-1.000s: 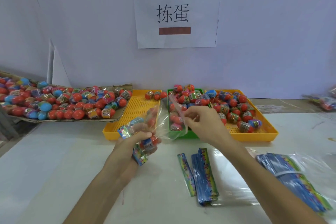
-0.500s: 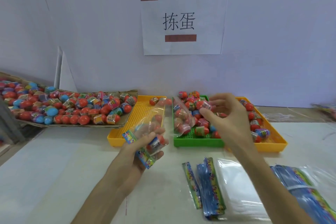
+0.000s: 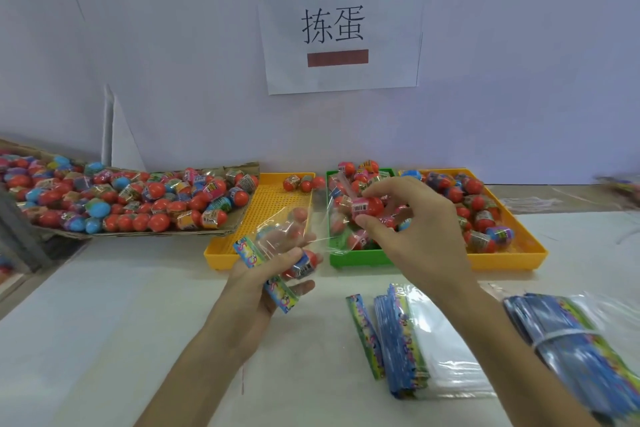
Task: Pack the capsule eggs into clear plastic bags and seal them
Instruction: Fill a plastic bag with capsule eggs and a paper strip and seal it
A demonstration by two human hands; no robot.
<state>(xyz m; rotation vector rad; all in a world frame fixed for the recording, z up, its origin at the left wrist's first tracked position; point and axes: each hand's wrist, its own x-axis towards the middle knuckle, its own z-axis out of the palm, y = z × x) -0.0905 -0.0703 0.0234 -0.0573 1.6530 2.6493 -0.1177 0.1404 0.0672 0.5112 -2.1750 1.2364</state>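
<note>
My left hand [image 3: 266, 276] grips a clear plastic bag [image 3: 287, 236] with a colourful printed strip; the bag's open mouth points up and right, and at least one capsule egg lies inside near my fingers. My right hand [image 3: 412, 236] pinches a red capsule egg [image 3: 369, 206] just above the green tray [image 3: 360, 258], beside the bag's mouth. More red and blue eggs fill the green tray and the yellow tray [image 3: 512, 255] on the right.
A nearly empty yellow tray [image 3: 239, 251] stands at centre left. A cardboard tray [image 3: 138, 204] heaped with eggs sits far left. Stacks of flat empty bags [image 3: 401, 336] lie in front, a banded bundle [image 3: 568, 340] at right. A paper sign [image 3: 337, 24] hangs on the wall.
My right hand let go of the bag's edge, reached into the green tray and now lifts a red egg towards the bag's mouth. The left hand kept holding the bag.
</note>
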